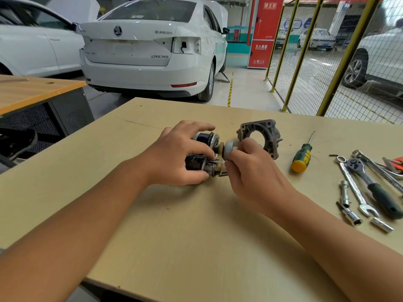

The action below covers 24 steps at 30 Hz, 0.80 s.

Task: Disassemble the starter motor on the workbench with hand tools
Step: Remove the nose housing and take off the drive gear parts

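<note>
We steady the motor (200,160), its axis running left to right.
Our left hand (181,155) grips its body; our right hand (246,168) pinches the shaft end (229,149).

My left hand (181,153) covers most of the starter motor (201,162), so only its dark body ends and the shaft end show between my fingers. My right hand (246,166) hides whatever my fingertips pinch at the shaft, and I cannot tell what the thin metal piece (219,161) there is. At the right edge the wrenches (375,165) and an orange tool (398,159) are cut off.
</note>
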Each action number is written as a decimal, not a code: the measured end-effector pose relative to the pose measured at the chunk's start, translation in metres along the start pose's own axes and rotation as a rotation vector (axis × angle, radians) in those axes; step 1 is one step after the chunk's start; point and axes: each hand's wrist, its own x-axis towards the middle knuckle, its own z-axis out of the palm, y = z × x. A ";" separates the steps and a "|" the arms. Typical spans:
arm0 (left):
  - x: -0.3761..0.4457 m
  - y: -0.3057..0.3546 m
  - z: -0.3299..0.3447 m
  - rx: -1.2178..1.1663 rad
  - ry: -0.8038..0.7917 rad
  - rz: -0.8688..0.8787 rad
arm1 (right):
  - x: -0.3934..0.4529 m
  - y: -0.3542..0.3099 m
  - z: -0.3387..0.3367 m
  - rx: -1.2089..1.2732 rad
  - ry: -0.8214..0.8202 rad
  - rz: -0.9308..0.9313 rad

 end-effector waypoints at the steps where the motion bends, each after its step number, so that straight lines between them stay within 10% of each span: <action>1: 0.000 0.000 -0.001 -0.007 0.000 0.003 | 0.000 0.000 0.000 -0.003 -0.002 0.000; 24: -0.001 -0.035 -0.003 -0.180 -0.063 -0.258 | 0.002 -0.001 0.000 -0.125 -0.091 0.029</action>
